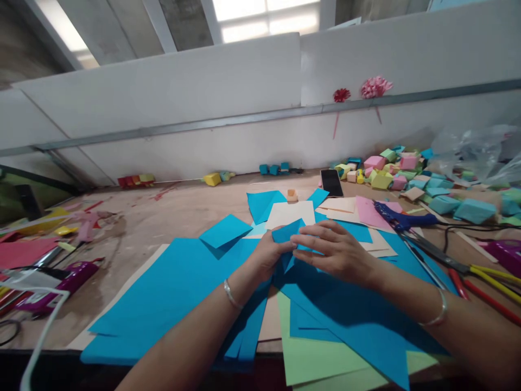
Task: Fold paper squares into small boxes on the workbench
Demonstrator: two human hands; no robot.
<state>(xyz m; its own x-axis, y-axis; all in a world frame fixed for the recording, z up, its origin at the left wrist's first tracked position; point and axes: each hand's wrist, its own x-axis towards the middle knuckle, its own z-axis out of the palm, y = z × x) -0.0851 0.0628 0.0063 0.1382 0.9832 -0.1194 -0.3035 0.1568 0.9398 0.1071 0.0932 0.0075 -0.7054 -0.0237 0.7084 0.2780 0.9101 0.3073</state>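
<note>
The left hand (266, 254) pinches the blue paper (287, 232) and the right hand (337, 252) lies flat on it; best match the edges, then press hard.

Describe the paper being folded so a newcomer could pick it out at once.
On the wooden workbench, look at the spread of large blue sheets near the front edge. Both hands meet above them, the left hand and right hand holding a small blue folded piece. Unlike the flat sheets around it, it is creased and raised, one corner pointing up.
</note>
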